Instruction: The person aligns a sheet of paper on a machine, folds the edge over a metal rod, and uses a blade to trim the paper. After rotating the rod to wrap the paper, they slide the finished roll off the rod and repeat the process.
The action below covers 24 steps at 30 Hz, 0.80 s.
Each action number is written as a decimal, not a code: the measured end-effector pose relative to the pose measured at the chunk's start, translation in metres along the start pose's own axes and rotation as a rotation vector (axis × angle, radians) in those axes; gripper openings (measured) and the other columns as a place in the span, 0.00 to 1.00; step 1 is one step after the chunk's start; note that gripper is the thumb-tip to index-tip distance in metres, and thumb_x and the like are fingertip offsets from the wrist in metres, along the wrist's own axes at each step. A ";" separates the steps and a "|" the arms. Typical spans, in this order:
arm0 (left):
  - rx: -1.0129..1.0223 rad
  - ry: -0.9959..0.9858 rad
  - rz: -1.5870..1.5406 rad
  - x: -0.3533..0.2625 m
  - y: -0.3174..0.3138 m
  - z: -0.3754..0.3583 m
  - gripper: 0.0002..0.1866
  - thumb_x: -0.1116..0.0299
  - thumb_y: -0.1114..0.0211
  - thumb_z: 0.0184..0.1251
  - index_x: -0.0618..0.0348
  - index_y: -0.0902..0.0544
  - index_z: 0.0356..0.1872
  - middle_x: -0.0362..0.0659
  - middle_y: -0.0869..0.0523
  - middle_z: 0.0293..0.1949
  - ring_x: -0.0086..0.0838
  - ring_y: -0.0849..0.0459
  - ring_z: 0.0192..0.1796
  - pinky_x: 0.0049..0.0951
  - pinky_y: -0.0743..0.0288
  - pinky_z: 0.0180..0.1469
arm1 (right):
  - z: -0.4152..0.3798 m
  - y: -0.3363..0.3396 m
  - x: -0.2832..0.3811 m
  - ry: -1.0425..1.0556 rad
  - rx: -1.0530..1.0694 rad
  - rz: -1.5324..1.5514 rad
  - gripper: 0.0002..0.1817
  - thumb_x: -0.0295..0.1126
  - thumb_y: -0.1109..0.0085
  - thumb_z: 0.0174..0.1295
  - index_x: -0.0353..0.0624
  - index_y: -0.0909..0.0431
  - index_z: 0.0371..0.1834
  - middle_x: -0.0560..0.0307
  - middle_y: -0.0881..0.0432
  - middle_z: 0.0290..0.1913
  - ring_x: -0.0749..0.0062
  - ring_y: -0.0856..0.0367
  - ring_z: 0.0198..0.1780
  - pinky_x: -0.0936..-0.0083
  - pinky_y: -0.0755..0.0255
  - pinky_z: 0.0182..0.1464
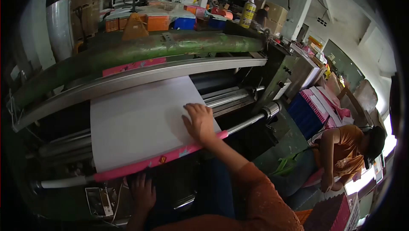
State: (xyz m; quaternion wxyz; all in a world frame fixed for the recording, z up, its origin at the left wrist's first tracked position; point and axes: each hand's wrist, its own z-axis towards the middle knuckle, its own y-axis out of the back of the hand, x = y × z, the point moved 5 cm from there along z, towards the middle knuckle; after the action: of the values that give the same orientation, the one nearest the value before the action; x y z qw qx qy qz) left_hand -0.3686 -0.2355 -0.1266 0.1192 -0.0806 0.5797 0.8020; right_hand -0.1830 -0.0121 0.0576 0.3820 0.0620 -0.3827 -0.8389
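A wide white sheet (140,116) runs out from under a long metal bar (140,77) of a machine. At its near edge it meets a pink printed roll (159,159) on a metal shaft (245,124). My right hand (199,122) lies on the sheet near its right edge, fingers spread, just behind the roll. In shadow below the roll, my left hand (142,192) has its fingers stretched up towards the roll's underside, with nothing seen in them.
A green pipe (149,52) crosses above the metal bar. At the right, a person (341,158) in an orange shirt bends beside a blue crate (304,111). Behind the machine stand a yellow spray can (247,13), orange bins (157,23) and another person (261,15).
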 end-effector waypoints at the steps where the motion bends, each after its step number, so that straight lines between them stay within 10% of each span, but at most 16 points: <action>1: 0.009 0.117 -0.006 0.013 -0.016 -0.006 0.22 0.62 0.35 0.57 0.62 0.24 0.51 0.55 0.30 0.62 0.51 0.35 0.66 0.56 0.42 0.66 | 0.017 0.007 0.000 0.071 -0.094 0.012 0.13 0.31 0.39 0.57 0.43 0.21 0.46 0.52 0.18 0.45 0.55 0.22 0.49 0.61 0.33 0.53; 4: -0.072 0.121 -0.043 0.018 -0.024 -0.009 0.22 0.65 0.33 0.56 0.61 0.23 0.51 0.55 0.31 0.62 0.52 0.36 0.66 0.57 0.44 0.68 | 0.076 0.040 0.009 -0.043 -0.346 0.250 0.05 0.30 0.39 0.57 0.41 0.21 0.28 0.49 0.19 0.27 0.52 0.19 0.29 0.62 0.27 0.32; 10: -0.051 0.162 -0.032 0.017 -0.016 -0.008 0.23 0.63 0.32 0.54 0.59 0.23 0.52 0.53 0.31 0.63 0.51 0.36 0.66 0.60 0.48 0.69 | 0.196 0.027 -0.013 -0.469 0.031 0.090 0.20 0.49 0.39 0.59 0.41 0.15 0.29 0.44 0.15 0.32 0.46 0.16 0.38 0.57 0.24 0.43; 15: -0.067 0.155 -0.052 0.017 -0.016 -0.008 0.24 0.62 0.32 0.54 0.58 0.23 0.52 0.52 0.29 0.62 0.50 0.36 0.66 0.60 0.48 0.69 | 0.203 0.006 -0.001 -0.385 -0.254 0.284 0.15 0.43 0.37 0.56 0.40 0.16 0.30 0.43 0.15 0.33 0.49 0.15 0.39 0.60 0.23 0.43; 20: 0.091 0.249 -0.147 0.017 -0.006 -0.001 0.21 0.61 0.33 0.59 0.58 0.22 0.52 0.49 0.26 0.59 0.44 0.30 0.64 0.51 0.39 0.66 | 0.056 0.003 0.088 -0.008 0.240 0.830 0.05 0.30 0.37 0.57 0.40 0.21 0.30 0.47 0.19 0.25 0.55 0.20 0.27 0.66 0.28 0.32; 21: 0.074 0.364 -0.668 0.013 0.001 0.006 0.17 0.63 0.35 0.62 0.59 0.22 0.50 0.46 0.23 0.56 0.38 0.26 0.60 0.44 0.35 0.63 | 0.021 0.009 0.101 -0.014 0.384 0.741 0.06 0.31 0.37 0.57 0.40 0.21 0.31 0.46 0.19 0.26 0.53 0.19 0.28 0.64 0.27 0.32; 22: 0.054 0.473 -1.190 0.005 0.008 0.013 0.14 0.64 0.37 0.66 0.60 0.21 0.48 0.44 0.21 0.53 0.32 0.23 0.56 0.36 0.31 0.60 | -0.011 0.009 0.105 0.003 0.487 0.690 0.06 0.29 0.35 0.58 0.38 0.20 0.32 0.51 0.19 0.25 0.74 0.21 0.26 0.74 0.29 0.30; 24: -0.111 0.376 -1.374 -0.033 0.048 0.031 0.10 0.69 0.39 0.67 0.61 0.21 0.46 0.42 0.20 0.49 0.27 0.22 0.51 0.30 0.30 0.56 | -0.067 0.006 0.107 -0.045 0.568 0.737 0.06 0.29 0.35 0.57 0.38 0.20 0.33 0.50 0.18 0.27 0.73 0.20 0.28 0.74 0.28 0.31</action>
State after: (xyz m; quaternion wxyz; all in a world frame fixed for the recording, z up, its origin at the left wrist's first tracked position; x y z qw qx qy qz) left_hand -0.3508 -0.2234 -0.0644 0.4913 -0.5704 0.3668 0.5466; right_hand -0.2273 -0.1284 0.0349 0.6143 0.0058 -0.6018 -0.5103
